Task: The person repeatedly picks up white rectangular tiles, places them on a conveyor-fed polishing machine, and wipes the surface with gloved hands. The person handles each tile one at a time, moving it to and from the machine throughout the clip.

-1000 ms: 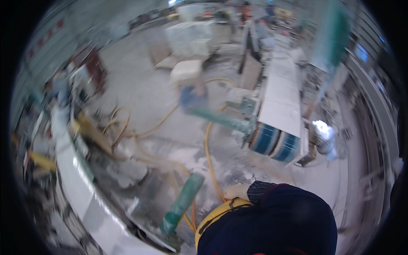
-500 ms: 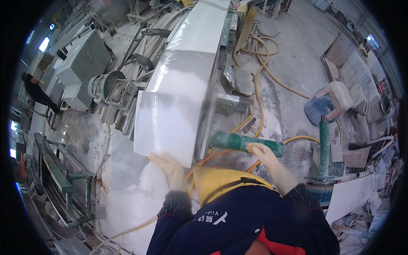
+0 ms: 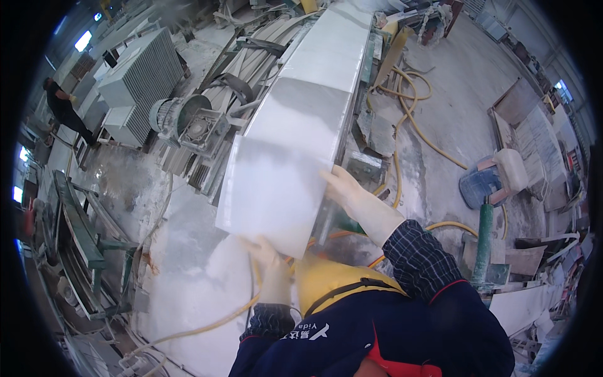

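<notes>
A white rectangular slab (image 3: 273, 195) lies at the near end of a line of pale slabs, its near edge jutting out toward me. My left hand (image 3: 267, 257), in a cream glove, is closed on that near edge, with part of the fingers hidden under it. At the slab's right edge, my gloved right hand (image 3: 344, 187) grips with its fingertips over the top. Farther along lies another wet, shiny slab (image 3: 301, 116) on the long machine bed. Below my right forearm, a green cylinder (image 3: 349, 223) is mostly hidden. I wear a yellow apron (image 3: 339, 276).
A grey motor (image 3: 195, 122) stands left of the bed, near stacked slabs (image 3: 141, 81). A person in dark clothes (image 3: 63, 110) stands far left. Yellow hose (image 3: 408, 113) winds over the floor at right, near a blue container (image 3: 480, 188). A green metal frame (image 3: 81, 220) stands left.
My right hand has left the green cylinder and moved up and left onto the slab's right edge. My left hand stays at the near edge. The whole view has shifted slightly.
</notes>
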A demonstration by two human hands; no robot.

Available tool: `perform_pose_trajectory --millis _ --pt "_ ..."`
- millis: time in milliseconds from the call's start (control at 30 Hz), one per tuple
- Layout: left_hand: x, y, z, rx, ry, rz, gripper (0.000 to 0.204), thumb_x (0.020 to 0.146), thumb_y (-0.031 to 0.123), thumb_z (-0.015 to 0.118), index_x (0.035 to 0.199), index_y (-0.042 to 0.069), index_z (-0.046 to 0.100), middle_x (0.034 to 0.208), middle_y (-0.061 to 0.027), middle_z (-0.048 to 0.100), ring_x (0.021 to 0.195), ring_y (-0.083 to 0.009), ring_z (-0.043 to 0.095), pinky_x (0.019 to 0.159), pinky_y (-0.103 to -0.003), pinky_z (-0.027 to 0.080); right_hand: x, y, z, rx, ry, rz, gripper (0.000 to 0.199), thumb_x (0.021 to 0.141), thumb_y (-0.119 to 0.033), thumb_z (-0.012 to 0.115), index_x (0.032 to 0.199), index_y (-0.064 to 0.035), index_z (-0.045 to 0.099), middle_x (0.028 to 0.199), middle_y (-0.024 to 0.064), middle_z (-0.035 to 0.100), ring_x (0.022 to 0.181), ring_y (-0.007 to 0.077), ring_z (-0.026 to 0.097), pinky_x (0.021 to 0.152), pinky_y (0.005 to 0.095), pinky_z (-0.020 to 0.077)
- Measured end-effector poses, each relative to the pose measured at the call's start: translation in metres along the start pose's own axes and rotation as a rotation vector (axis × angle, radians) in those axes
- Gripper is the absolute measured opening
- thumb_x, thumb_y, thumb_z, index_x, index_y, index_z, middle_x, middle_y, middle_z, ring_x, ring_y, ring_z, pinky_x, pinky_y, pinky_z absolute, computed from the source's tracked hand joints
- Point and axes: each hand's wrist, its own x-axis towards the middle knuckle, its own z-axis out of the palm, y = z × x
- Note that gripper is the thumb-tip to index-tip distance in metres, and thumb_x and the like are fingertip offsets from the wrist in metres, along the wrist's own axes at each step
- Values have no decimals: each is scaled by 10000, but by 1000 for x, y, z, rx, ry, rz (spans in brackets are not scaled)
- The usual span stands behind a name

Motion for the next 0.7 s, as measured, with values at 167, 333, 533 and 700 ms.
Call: perform_pose_trajectory --millis 167,333,533,700 --pt "-11 21 9 -123 -4 -334 540 1049 106 466 1552 -47 345 1589 -216 407 1387 -353 497 1131 -435 443 -9 16 18 -422 245 -70 506 879 -273 775 1307 -40 640 1204 141 714 1092 247 677 943 404 557" --pt "-13 36 24 70 -226 -267 517 1051 118 465 1532 -49 378 1551 -209 452 1342 -345 532 1092 -433 470 -66 10 45 -766 41 -312 435 908 -425 723 1175 -82 718 1106 155 735 1004 294 697 887 408 543" --pt "-31 56 62 304 -390 -128 493 1053 133 464 1508 -52 417 1506 -201 505 1288 -336 575 1045 -430 503 -129 -10 27 -673 -92 -341 409 991 -469 622 1106 -91 729 937 163 730 883 374 685 746 436 516" --pt "-77 73 84 395 -504 -77 477 1055 145 463 1489 -54 450 1468 -195 550 1243 -329 611 1006 -428 531 -205 -13 -32 -614 67 -707 481 1041 -501 560 1100 -51 719 878 159 713 825 252 683 728 380 513"
